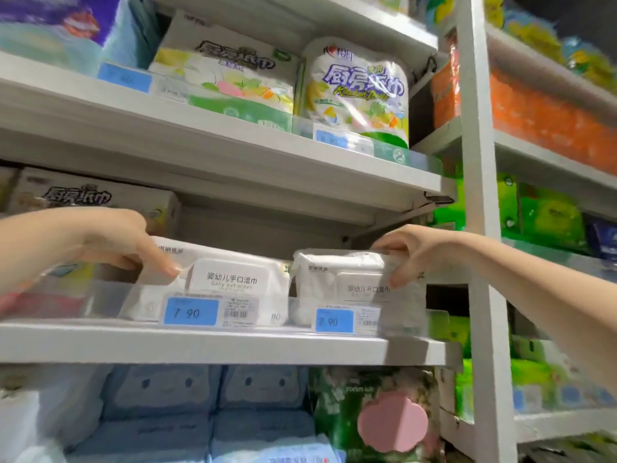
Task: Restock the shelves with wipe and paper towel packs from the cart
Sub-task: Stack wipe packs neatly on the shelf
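Note:
Two white baby wipe packs stand side by side on the middle shelf. My left hand grips the left wipe pack at its upper left corner, thumb on the front. My right hand holds the right wipe pack by its top right edge, fingers curled over it and thumb on the front. Both packs sit behind a clear shelf lip with blue 7.90 price tags. The cart is out of sight.
Kitchen paper towel packs fill the shelf above, and another lies behind my left hand. Blue packs and a green pack with a pink lid sit below. A white upright separates the neighbouring bay of green and orange goods.

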